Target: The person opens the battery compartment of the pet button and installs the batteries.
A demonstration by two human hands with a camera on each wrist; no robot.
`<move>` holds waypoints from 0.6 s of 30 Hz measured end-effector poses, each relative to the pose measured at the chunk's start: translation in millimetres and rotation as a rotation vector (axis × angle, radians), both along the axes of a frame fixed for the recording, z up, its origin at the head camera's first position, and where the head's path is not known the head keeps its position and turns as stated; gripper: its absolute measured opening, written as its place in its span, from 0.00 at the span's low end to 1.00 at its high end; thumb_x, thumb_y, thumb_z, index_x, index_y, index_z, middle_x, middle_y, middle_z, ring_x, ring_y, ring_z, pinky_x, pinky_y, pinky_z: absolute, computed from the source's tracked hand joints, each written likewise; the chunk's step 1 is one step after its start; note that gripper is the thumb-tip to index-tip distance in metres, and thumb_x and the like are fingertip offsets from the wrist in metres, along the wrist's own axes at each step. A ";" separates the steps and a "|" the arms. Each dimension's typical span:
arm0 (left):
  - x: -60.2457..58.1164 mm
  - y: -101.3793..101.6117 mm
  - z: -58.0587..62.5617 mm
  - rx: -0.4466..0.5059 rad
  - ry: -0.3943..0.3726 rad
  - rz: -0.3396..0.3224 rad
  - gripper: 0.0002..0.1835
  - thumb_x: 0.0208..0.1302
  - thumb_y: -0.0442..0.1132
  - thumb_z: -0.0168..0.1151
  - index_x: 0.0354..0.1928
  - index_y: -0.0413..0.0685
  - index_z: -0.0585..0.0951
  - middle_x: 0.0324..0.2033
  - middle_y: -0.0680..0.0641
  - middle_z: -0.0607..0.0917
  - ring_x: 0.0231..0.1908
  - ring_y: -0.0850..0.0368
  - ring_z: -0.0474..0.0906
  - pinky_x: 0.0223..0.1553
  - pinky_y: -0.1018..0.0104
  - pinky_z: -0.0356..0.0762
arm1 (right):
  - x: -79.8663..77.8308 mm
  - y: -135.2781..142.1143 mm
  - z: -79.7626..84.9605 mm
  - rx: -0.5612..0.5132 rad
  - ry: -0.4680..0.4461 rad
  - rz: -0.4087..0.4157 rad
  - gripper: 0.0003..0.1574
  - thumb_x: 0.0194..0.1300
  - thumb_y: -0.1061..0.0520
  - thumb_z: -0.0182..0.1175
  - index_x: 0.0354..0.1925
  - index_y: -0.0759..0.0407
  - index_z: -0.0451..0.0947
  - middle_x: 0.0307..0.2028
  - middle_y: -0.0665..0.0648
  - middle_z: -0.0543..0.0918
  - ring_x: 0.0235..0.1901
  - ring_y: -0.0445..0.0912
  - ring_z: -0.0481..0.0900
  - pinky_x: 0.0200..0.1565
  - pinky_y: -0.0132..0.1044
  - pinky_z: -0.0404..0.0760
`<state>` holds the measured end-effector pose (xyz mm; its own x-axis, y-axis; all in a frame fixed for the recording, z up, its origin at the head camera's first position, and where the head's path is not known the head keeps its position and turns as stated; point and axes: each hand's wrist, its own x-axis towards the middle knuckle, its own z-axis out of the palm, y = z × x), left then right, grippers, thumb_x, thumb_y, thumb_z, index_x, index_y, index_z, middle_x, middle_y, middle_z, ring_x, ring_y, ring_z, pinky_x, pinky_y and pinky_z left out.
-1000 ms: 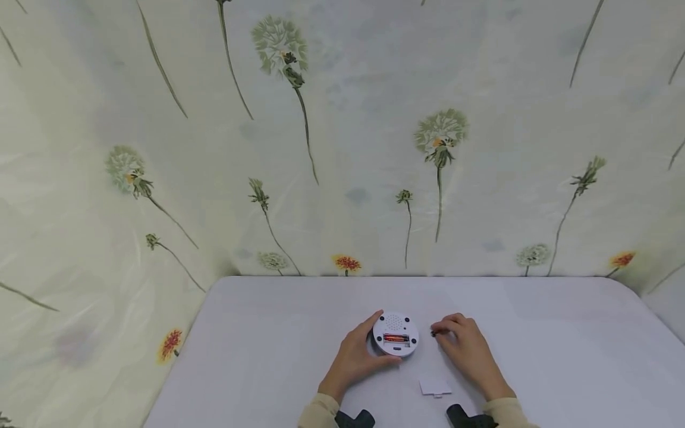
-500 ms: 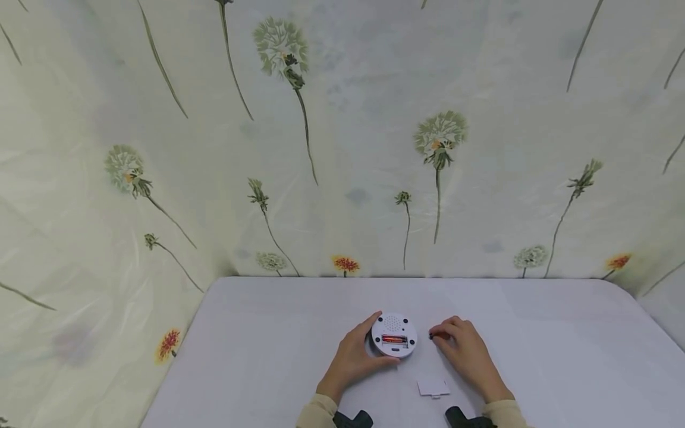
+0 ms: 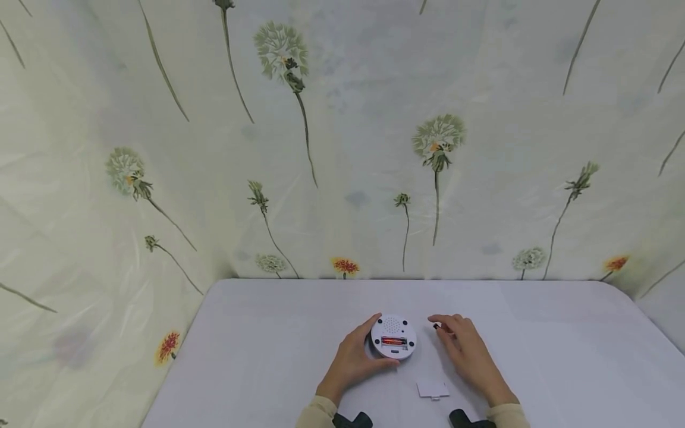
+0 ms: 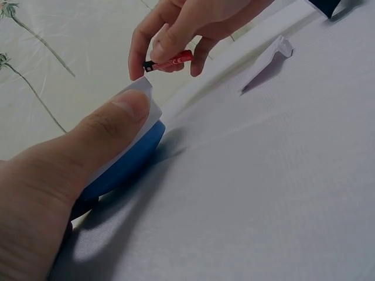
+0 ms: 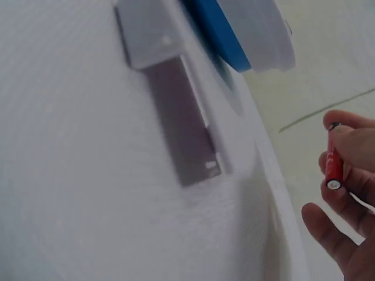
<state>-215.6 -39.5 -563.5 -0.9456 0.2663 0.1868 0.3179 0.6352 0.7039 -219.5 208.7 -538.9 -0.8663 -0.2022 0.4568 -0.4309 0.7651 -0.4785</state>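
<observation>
My left hand (image 3: 350, 362) grips the edge of a round white device (image 3: 392, 324), its thumb along the near side. The device's face shows speaker holes, several dark feet and an uncovered battery compartment with a red battery (image 3: 393, 341) in it. In the left wrist view the device has a blue lower part (image 4: 132, 158). To the right of the device, my right hand (image 3: 473, 353) pinches a second red battery (image 5: 334, 163) with a black end, held above the table and apart from the device. The inside of the compartment is hidden from both wrist views.
A white battery cover (image 3: 433, 390) with a small tab lies on the white table (image 3: 257, 351), between the hands and nearer the body. Behind the table's far edge hangs a cloth (image 3: 353, 148) printed with dandelions. Dark wrist straps (image 3: 353, 419) show at the bottom.
My right hand's fingers have shifted on the battery, and its black end has risen slightly and tilted, with the index finger extended beyond it. The left hand and the device stay nearly still.
</observation>
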 end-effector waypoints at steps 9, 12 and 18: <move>0.4 0.5 0.4 0.009 0.004 -0.004 0.51 0.32 0.72 0.61 0.64 0.73 0.54 0.61 0.60 0.66 0.61 0.61 0.63 0.59 0.59 0.66 | 3.3 -0.5 14.0 -0.144 0.036 0.094 0.15 0.57 0.59 0.59 0.44 0.49 0.73 0.34 0.42 0.77 0.35 0.32 0.70 0.35 0.26 0.75; -0.3 0.5 -0.1 0.007 0.007 -0.002 0.51 0.31 0.72 0.62 0.64 0.73 0.54 0.61 0.60 0.66 0.61 0.61 0.63 0.59 0.59 0.66 | 4.5 -2.1 17.8 -0.161 0.014 0.090 0.15 0.56 0.57 0.60 0.43 0.47 0.73 0.34 0.41 0.76 0.35 0.30 0.71 0.36 0.24 0.75; -1.1 0.8 -2.1 0.011 -0.002 -0.002 0.51 0.32 0.72 0.62 0.64 0.74 0.53 0.61 0.61 0.66 0.61 0.62 0.63 0.59 0.60 0.66 | 6.4 -7.9 23.7 -0.196 -0.026 0.134 0.13 0.56 0.54 0.60 0.42 0.48 0.73 0.35 0.40 0.76 0.37 0.31 0.72 0.38 0.24 0.75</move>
